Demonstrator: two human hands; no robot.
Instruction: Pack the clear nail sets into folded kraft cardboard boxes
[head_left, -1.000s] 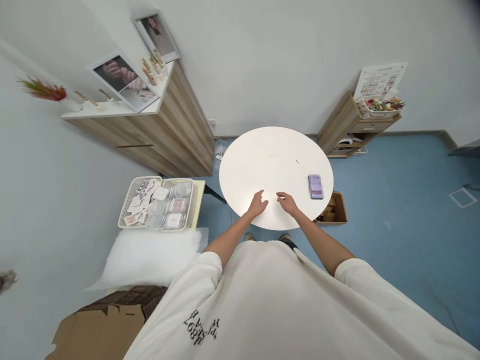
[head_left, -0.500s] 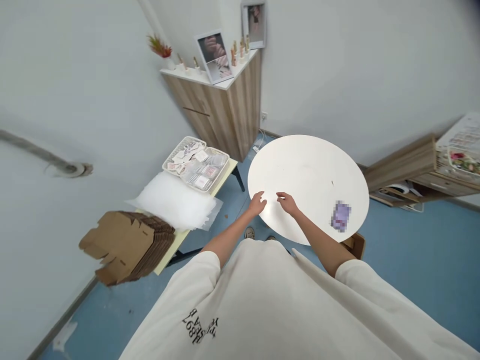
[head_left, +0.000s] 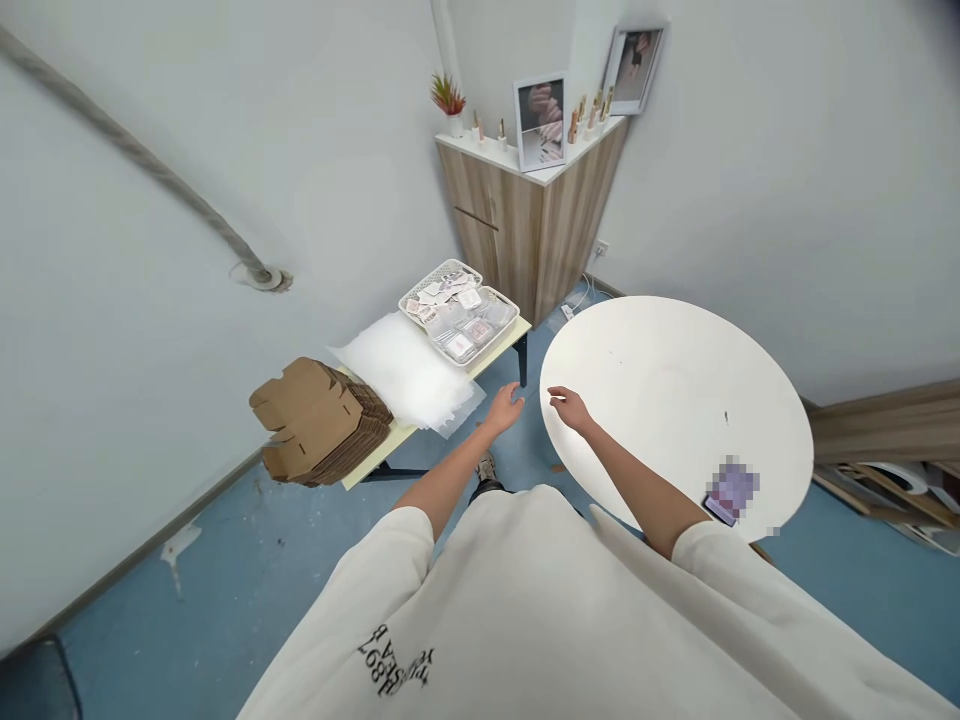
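My left hand (head_left: 505,408) hangs in the air over the gap between the two tables, fingers apart and holding nothing. Above the near left edge of the round white table (head_left: 660,400) is my right hand (head_left: 568,408), loosely curled with the fingers apart and nothing in it. On the narrow pale yellow table (head_left: 356,472) to the left lie a stack of flat brown cardboard boxes (head_left: 319,420) and a pile of white plastic sheets or bags (head_left: 409,370). Behind them stand white baskets (head_left: 491,352) with cards and small clear packets.
A blurred purple object (head_left: 733,490) and a small dark item (head_left: 726,417) lie on the round table. In the corner, a wooden cabinet (head_left: 525,230) carries picture frames, small bottles and a plant. Wooden shelving (head_left: 892,425) stands at the right. A cable (head_left: 589,285) runs near the wall.
My view has swung left, so the tables and cabinet sit farther right. The left hand is now off the round table, over the floor gap. Both hands remain without anything in them.
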